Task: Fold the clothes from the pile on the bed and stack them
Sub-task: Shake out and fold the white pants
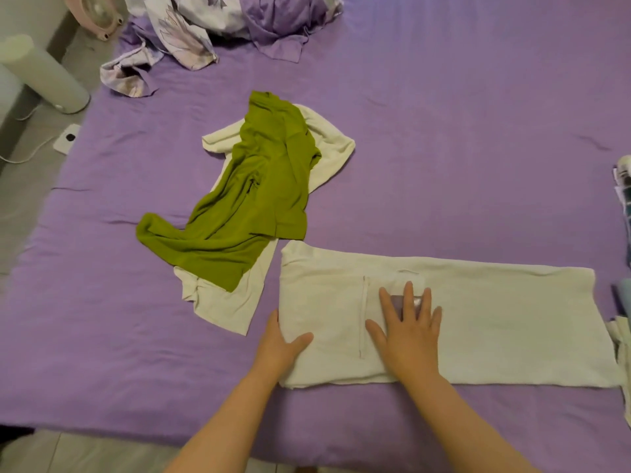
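One garment was in work: the cream garment (478, 322), folded lengthwise into a long strip at the near edge of the purple bed (461, 131). My right hand (408, 331) lay flat on it, fingers spread, pressing near the label. My left hand (281, 343) was at its left end, thumb on top, fingers out of sight, so couldn't tell if they gripped the edge. Still to do, I'd say: cross-folds on this one. Just beyond its left end sat the green top (259, 189) over another cream piece (225, 308), both unfolded. At the bed's right edge, w/ only slivers showing, maybe a stack (625, 192).
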`<state>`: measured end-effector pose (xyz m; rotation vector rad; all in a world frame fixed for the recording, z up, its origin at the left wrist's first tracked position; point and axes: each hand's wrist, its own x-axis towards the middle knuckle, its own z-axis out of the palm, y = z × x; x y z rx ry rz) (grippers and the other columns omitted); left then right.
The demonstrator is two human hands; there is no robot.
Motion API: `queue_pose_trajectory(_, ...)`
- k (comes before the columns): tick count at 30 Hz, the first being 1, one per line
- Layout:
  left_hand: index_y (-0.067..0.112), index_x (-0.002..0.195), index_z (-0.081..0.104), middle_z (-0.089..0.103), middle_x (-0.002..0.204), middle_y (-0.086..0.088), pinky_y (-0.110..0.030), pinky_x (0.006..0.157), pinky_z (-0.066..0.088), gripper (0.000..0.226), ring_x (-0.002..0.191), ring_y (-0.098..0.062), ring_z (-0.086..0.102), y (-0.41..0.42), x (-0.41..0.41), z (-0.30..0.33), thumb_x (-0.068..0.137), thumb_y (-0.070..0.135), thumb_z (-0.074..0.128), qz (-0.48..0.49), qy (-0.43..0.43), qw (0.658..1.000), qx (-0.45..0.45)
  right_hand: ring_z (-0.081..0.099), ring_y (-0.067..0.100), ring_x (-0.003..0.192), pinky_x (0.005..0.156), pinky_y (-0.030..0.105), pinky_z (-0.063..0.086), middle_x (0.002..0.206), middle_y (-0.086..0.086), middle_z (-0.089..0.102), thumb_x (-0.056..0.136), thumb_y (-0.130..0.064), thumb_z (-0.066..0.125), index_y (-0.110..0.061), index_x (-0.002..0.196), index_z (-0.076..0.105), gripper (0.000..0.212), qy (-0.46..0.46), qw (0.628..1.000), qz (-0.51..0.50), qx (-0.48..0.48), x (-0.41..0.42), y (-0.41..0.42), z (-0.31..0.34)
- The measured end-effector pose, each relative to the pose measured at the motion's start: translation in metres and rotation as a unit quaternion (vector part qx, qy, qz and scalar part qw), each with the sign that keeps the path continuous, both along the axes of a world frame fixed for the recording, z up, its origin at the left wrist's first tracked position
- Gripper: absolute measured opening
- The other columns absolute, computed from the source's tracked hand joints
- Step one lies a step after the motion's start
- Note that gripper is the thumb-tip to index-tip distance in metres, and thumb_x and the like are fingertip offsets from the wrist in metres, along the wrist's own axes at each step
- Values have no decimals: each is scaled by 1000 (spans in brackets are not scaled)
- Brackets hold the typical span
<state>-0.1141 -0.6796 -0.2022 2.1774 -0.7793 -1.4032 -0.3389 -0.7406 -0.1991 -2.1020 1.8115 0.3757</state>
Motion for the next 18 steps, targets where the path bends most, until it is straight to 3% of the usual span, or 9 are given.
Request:
queue_pose_trajectory(2,13,137,41,54,132,0,-39,99,46,71,117,-21,55,3,2,-1,79,28,78,26,54,998,5,-22,34,144,113,53,-15,154,6,-26,74,-74,-23,-41,141,-22,75,-13,1000,8,-6,2,-5,-4)
queue_pose_trajectory(6,19,134,45,59,128,0,-42,100,48,63,114,-18,58,7,-1,4,80,29,76,63,112,992,3,-19,25,145,117,52,-3,159,0,-19,75,-81,-4,-57,133,-22,65,-144,985,-78,51,17,-10,-8)
queue_pose_trajectory(12,22,142,34,52,136,2,-42,105,44,79,123,-16,52,7,-4,20,78,22,79,27,167,985,-31,-22,33,144,113,62,2,144,-2,-44,86,-76,16,-44,141,-28,77,-5,995,3,97,6,-12,-25)
queue_pose_trajectory(16,29,141,33,53,136,6,-42,103,46,86,123,-13,53,3,-6,40,71,34,82,-11,214,976,-36,-18,37,144,113,60,0,155,5,-30,92,-68,25,-41,148,-15,74,16,990,4,137,15,-26,-9)
queue_pose_trajectory(18,36,138,34,55,134,9,-41,96,52,79,119,-12,57,-2,-12,54,74,40,80,-6,235,972,-28,-14,36,145,116,56,0,159,9,-19,95,-58,33,-35,152,-1,70,12,990,1,138,19,-29,7)
